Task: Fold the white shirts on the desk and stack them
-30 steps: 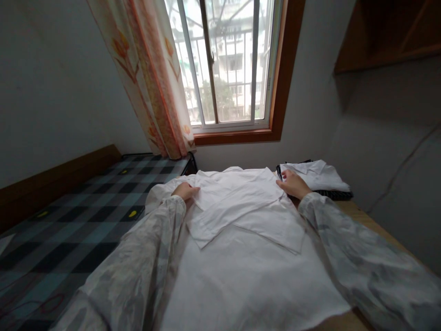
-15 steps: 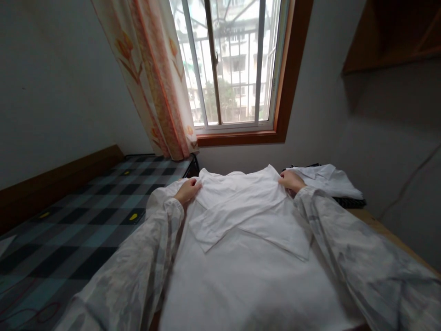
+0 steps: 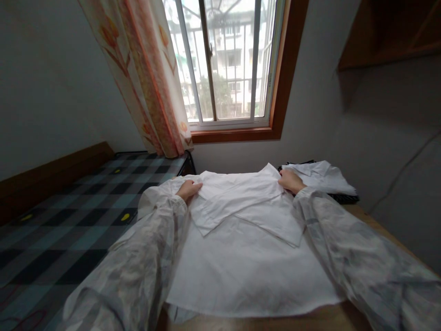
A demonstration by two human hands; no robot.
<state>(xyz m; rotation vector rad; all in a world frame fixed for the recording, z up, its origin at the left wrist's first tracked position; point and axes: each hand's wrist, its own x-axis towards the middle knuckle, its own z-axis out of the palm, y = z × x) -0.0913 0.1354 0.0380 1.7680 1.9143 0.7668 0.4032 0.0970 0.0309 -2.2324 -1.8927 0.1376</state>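
Observation:
A white shirt [image 3: 255, 271] lies spread over the wooden table in front of me, its sleeves crossed over the upper part and its lower hem toward me. My left hand [image 3: 189, 189] pinches the shirt at its far left corner. At the far right corner, my right hand [image 3: 291, 181] is closed on the fabric too. Both arms reach forward in loose, pale patterned sleeves. Just beyond my right hand sits a folded white garment [image 3: 324, 177] on top of something black.
A bed with a dark checked cover [image 3: 86, 216] stands on the left. Ahead are a window [image 3: 227, 69] and a flowered curtain [image 3: 138, 82]. A wooden shelf [image 3: 389, 37] hangs at upper right. Bare wooden tabletop [image 3: 268, 324] shows along the near side.
The shirt has shifted away from me, so its lower hem and a strip of table now show. Both hands keep their hold. The view has turned slightly right.

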